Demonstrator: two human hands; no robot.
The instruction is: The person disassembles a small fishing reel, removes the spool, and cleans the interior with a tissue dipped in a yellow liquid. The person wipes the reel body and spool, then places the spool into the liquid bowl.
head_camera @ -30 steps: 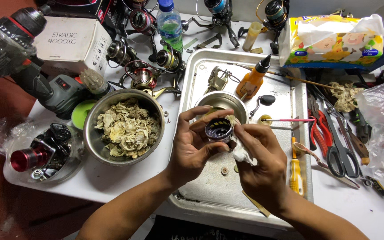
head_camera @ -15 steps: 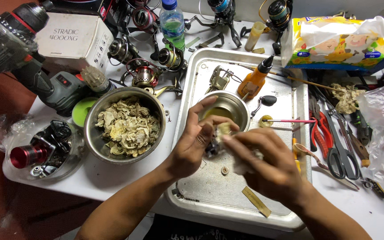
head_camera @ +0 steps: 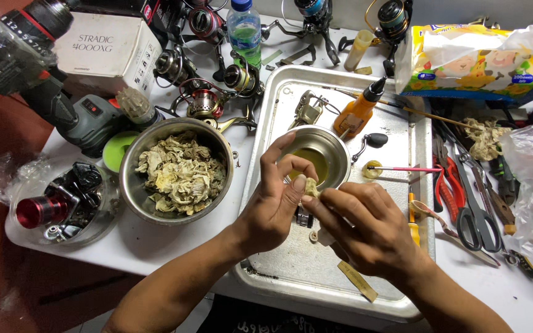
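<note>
My left hand [head_camera: 277, 200] and my right hand [head_camera: 365, 225] meet over the metal tray [head_camera: 414, 148]. The left hand grips a small dark round part, mostly hidden by my fingers; a bit of it shows below them [head_camera: 304, 217]. My right hand presses a soiled wad of tissue [head_camera: 311, 187] against that part. Just behind my hands a small steel bowl [head_camera: 334, 148] with yellowish liquid stands on the tray.
A large steel bowl of dirty tissue wads [head_camera: 177, 169] sits left of the tray. An orange dropper bottle [head_camera: 359, 111], a brush [head_camera: 402, 168], pliers and scissors [head_camera: 473, 203], fishing reels [head_camera: 208, 102], a tissue pack [head_camera: 470, 55] and a plastic tub of parts [head_camera: 63, 200] surround the tray.
The dark round part was open to view in my left hand; my right hand has now closed in over it with the tissue and hides it.
</note>
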